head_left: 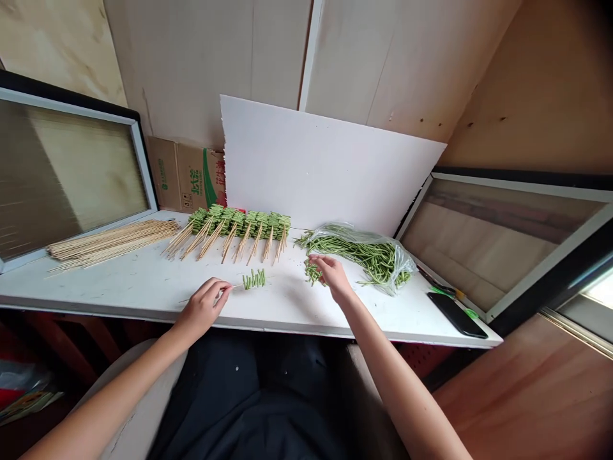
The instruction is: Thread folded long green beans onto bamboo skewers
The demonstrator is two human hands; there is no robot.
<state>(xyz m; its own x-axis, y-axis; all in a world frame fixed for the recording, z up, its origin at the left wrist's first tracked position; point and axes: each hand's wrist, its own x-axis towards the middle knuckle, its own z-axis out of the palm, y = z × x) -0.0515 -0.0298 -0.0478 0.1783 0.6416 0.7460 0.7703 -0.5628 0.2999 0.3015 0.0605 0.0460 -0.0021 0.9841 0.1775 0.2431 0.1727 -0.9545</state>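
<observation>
My left hand [204, 305] is closed in a pinch on a thin bamboo skewer [237, 285], held level just above the table. Several short green bean pieces [253, 279] are threaded crosswise on it, with the bare tip pointing right. My right hand [331, 276] reaches over a small pile of cut bean pieces [311, 271]; its fingers and thumb look apart, though the pile and hand partly overlap. Behind my left hand, filled bean skewers [249, 223] lie stacked in a row, their stick ends toward me.
Loose bamboo skewers [112, 243] lie at the left. A clear plastic bag [400, 262] of long green beans [368, 252] rests right of centre. A black phone [457, 314] lies near the right edge. A white board [325, 166] and a carton [186, 176] stand behind.
</observation>
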